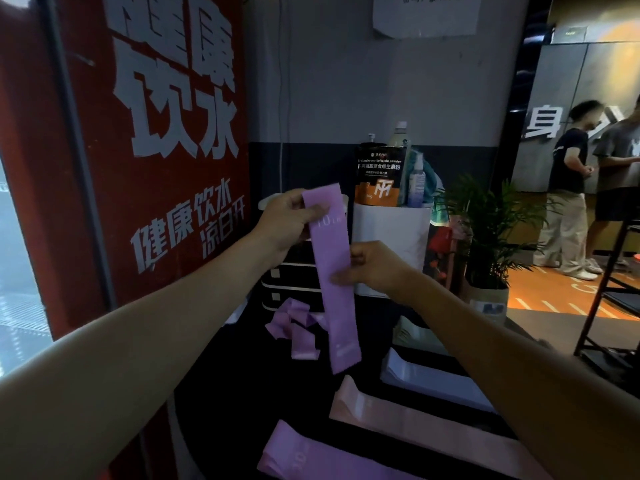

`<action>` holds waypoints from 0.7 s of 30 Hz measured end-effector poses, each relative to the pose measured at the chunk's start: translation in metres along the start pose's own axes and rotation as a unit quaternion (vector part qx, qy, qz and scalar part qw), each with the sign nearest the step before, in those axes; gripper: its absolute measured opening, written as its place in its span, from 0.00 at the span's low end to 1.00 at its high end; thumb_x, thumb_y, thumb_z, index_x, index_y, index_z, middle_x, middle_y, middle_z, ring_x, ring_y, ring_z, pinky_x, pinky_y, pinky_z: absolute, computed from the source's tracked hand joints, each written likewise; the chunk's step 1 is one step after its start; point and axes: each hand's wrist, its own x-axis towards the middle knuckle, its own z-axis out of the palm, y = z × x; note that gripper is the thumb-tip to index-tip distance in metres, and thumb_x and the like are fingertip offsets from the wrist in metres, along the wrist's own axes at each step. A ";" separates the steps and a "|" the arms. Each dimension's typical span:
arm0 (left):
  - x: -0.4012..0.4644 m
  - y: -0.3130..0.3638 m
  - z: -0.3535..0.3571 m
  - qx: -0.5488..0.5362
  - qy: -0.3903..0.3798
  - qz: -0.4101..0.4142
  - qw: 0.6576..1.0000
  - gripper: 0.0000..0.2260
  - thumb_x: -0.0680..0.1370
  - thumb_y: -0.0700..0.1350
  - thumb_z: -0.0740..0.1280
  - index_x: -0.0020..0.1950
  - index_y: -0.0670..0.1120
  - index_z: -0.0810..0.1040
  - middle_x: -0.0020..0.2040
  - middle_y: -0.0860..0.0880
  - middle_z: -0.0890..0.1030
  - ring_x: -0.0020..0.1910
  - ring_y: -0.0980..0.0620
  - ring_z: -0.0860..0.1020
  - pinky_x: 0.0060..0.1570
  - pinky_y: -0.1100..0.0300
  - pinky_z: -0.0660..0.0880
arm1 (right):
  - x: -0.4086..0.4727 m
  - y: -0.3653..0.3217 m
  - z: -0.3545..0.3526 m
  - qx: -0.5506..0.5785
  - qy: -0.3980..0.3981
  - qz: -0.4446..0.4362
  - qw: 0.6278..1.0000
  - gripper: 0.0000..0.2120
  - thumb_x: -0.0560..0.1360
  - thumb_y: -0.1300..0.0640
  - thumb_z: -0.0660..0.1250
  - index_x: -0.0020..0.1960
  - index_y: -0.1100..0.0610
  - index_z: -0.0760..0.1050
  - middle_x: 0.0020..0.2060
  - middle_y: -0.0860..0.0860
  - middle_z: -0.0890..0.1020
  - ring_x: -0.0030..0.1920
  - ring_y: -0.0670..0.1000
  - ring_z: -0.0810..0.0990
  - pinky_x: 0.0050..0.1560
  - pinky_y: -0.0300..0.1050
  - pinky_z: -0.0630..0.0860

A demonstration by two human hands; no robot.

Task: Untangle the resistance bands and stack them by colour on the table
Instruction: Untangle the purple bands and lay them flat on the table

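Up at chest height, the left hand [287,220] pinches the top end of a purple resistance band [332,271], thumb and fingers closed on it, while the right hand [372,268] grips its right edge lower down, fingers curled round the band; it hangs nearly straight, its lower end dangling above the dark worktop [242,393]. Behind it, on the worktop, a tangled heap of purple bands [294,327] lies crumpled; how many are in it I cannot tell. Nearer the person, three flat stacks lie side by side and apart: a purple stack [311,455] closest, a pink stack [398,420] beyond it, and a pale white stack [426,375] furthest right. At the back stands a white container [391,237] holding a black-and-orange powder pouch [379,174], a small spray bottle [416,181], a taller capped bottle [398,135] and a teal cloth [431,185]. Just left of it sits a set of dark drawers [291,282], three fronts showing. A potted plant [491,230] stands to the right, and two people [568,188] stand further off on the orange floor [561,296].
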 end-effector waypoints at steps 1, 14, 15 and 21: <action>-0.003 0.002 0.000 -0.016 0.004 -0.003 1.000 0.07 0.77 0.36 0.65 0.53 0.45 0.77 0.43 0.51 0.80 0.40 0.56 0.79 0.41 0.62 0.78 | -0.005 0.005 0.003 -0.023 -0.012 0.007 1.000 0.15 0.68 0.64 0.74 0.53 0.65 0.79 0.49 0.56 0.83 0.47 0.51 0.81 0.52 0.42 0.78; -0.034 -0.046 -0.016 -0.166 0.139 -0.111 0.970 0.04 0.77 0.38 0.65 0.51 0.45 0.76 0.45 0.49 0.79 0.43 0.54 0.77 0.37 0.64 0.77 | -0.084 0.059 -0.028 -0.222 -0.057 0.130 0.965 0.10 0.70 0.61 0.72 0.32 0.55 0.75 0.30 0.49 0.72 0.33 0.46 0.68 0.33 0.39 0.64; -0.038 -0.051 -0.016 -0.165 0.142 -0.122 0.968 0.03 0.77 0.38 0.65 0.48 0.46 0.76 0.45 0.49 0.79 0.43 0.55 0.77 0.38 0.64 0.76 | -0.091 0.063 -0.032 -0.225 -0.051 0.141 0.963 0.07 0.71 0.61 0.71 0.35 0.58 0.77 0.30 0.50 0.72 0.33 0.47 0.68 0.32 0.38 0.64; -0.068 -0.085 -0.009 -0.131 0.164 -0.175 0.962 0.06 0.78 0.38 0.64 0.43 0.47 0.74 0.42 0.49 0.78 0.40 0.56 0.76 0.38 0.64 0.76 | -0.132 0.079 -0.039 -0.090 0.034 0.234 0.967 0.08 0.75 0.65 0.65 0.37 0.61 0.73 0.34 0.53 0.71 0.33 0.47 0.69 0.33 0.37 0.67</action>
